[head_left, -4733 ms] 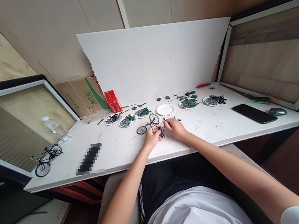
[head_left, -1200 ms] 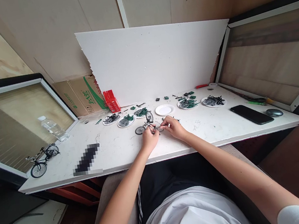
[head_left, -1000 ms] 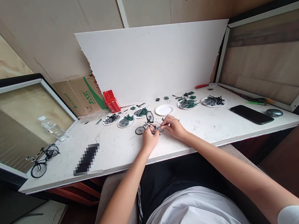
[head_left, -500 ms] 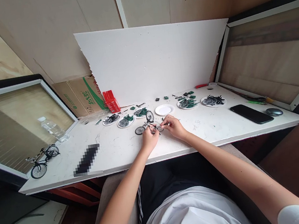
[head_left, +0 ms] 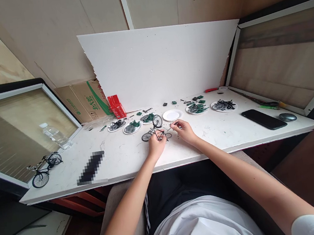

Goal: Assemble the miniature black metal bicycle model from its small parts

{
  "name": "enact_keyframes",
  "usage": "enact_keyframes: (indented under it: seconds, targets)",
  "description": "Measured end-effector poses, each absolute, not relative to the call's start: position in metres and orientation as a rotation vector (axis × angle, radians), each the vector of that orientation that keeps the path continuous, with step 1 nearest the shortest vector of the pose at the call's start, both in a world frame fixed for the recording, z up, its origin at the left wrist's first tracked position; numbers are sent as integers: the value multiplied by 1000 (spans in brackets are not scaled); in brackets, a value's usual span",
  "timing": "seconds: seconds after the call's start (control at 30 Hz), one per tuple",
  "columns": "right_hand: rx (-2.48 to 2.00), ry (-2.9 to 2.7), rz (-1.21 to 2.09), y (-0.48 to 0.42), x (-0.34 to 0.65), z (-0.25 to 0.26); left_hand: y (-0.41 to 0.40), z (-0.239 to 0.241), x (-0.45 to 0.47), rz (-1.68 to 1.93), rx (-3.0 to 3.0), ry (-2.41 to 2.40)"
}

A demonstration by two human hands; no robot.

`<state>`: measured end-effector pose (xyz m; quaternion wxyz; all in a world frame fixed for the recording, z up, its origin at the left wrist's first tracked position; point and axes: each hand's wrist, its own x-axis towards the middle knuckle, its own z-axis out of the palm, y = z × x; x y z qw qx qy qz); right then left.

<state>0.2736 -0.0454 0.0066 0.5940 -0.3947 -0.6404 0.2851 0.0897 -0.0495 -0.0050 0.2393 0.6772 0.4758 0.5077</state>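
Observation:
A small black model bicycle [head_left: 155, 128] is partly put together at the middle of the white table [head_left: 127, 156]. My left hand [head_left: 156, 146] is closed on its frame and holds it upright on the tabletop. My right hand [head_left: 184, 132] is just to the right of it, with the fingers pinched on a thin dark rod [head_left: 173, 125] that points toward the bicycle. The rod's tip is close to the frame; whether they touch I cannot tell.
Paper plates with green and black parts [head_left: 130, 127] [head_left: 197, 108] [head_left: 224, 105] line the back, one empty plate [head_left: 172, 115] among them. A finished model bicycle [head_left: 43, 168] and a water bottle [head_left: 55, 135] are at the left, a black phone [head_left: 262, 119] and mouse [head_left: 287, 117] at the right, a red box [head_left: 116, 106] behind.
My right hand has drawn slightly right and away from the bicycle with the thin rod. My left hand has tipped the bicycle more upright, so a wheel stands higher.

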Motion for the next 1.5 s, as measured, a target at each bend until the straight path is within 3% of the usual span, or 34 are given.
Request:
enact_keyframes:
  seconds: [0.67, 1.1, 1.5]
  targets:
    - [-1186, -1742, 153, -40, 272, -12, -53, 0, 91, 1352, 1864, 1341]
    - [-1179, -2049, 102, -42, 270, -17, -54, 0, 90, 1404, 1793, 1345]
    - [-1175, -1966, 136, -32, 271, -26, -54, 1, 91, 1370, 1814, 1332]
